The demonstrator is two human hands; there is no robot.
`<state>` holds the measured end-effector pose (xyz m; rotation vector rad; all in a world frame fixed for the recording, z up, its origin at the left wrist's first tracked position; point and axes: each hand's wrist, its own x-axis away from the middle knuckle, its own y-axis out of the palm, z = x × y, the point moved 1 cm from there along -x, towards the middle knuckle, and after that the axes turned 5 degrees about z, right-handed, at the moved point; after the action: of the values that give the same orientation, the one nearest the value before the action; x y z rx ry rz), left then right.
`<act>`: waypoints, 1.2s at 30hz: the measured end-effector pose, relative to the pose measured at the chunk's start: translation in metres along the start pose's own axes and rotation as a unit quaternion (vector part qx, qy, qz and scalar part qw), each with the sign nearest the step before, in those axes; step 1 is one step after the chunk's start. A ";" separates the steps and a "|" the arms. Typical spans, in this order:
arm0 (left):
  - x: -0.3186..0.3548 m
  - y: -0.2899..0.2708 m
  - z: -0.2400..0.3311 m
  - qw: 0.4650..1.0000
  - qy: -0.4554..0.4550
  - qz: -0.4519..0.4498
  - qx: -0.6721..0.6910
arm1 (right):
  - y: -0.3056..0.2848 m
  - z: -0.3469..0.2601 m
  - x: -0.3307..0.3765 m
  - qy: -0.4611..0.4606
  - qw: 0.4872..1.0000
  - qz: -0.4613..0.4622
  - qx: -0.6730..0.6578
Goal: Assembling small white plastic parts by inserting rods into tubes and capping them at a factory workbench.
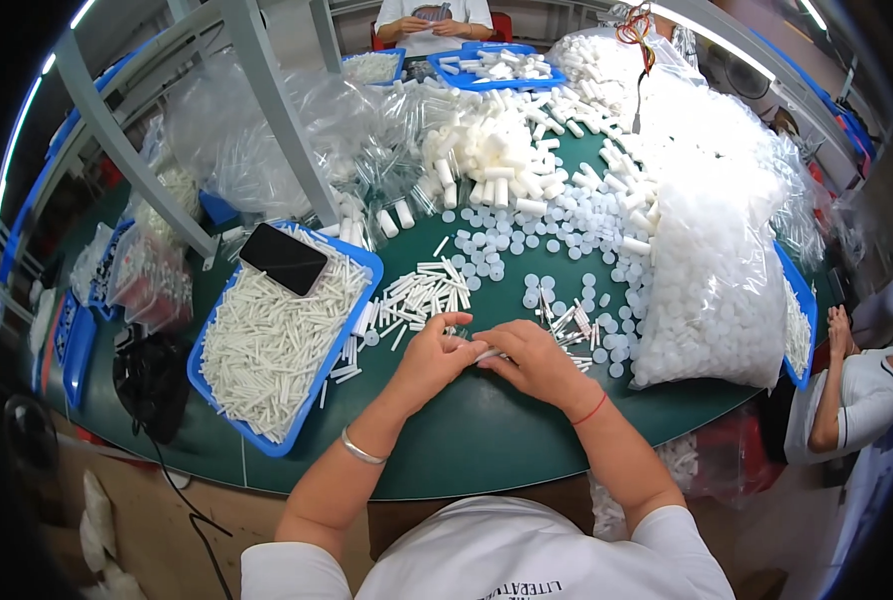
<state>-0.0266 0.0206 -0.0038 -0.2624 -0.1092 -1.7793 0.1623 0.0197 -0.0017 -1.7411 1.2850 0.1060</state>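
Observation:
My left hand and my right hand meet over the green table, together pinching a small clear tube and a thin white stick between the fingertips. A silver bangle is on my left wrist, a red cord on my right. Just beyond the hands lies a loose pile of white sticks, with more sticks and round white caps to the right. A blue tray full of white sticks sits to my left, with a black phone resting on top.
A big clear bag of white caps stands at the right. White tubes and clear bags pile up at the back, beside a grey frame post. Another person sits at the right, one more at the far end.

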 end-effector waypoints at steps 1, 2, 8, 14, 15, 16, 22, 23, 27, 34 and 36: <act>-0.001 0.000 -0.001 1.000 -0.001 0.001 0.000 | -0.002 0.003 0.000 0.000 1.000 -0.001 -0.001; -0.004 0.000 -0.004 0.999 0.005 -0.003 0.040 | -0.006 0.006 0.000 0.037 0.999 0.021 -0.010; 0.000 -0.001 -0.005 0.993 0.099 -0.057 -0.002 | -0.026 0.000 -0.009 0.150 0.978 0.097 -0.107; 0.003 0.002 -0.005 0.990 0.129 -0.027 -0.048 | -0.020 -0.001 -0.006 0.117 0.986 0.038 -0.110; 0.004 0.001 0.000 0.991 0.112 -0.011 -0.073 | -0.019 -0.001 -0.006 0.117 0.986 0.037 -0.111; 0.006 -0.001 0.004 0.991 0.093 0.005 -0.099 | -0.018 0.000 -0.005 0.091 0.992 0.030 -0.083; 0.012 0.005 0.011 0.942 0.178 0.017 -0.284 | -0.002 -0.001 0.001 -0.004 0.999 0.008 -0.032; 0.013 0.007 0.012 0.943 0.177 0.016 -0.283 | 0.001 -0.003 0.001 -0.020 1.000 0.005 -0.012; 0.010 0.005 0.006 0.972 0.088 0.005 -0.217 | 0.001 -0.017 -0.004 0.133 0.981 -0.007 -0.140; 0.010 0.007 0.004 0.977 -0.022 -0.169 0.131 | -0.008 -0.007 -0.007 0.155 0.931 -0.028 -0.329; 0.009 0.014 0.004 0.994 0.030 -0.073 0.081 | -0.006 -0.001 -0.004 0.171 0.934 -0.012 -0.314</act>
<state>-0.0146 0.0095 0.0011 -0.0863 -0.2343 -1.9100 0.1649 0.0222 0.0047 -2.4004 1.5943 0.2284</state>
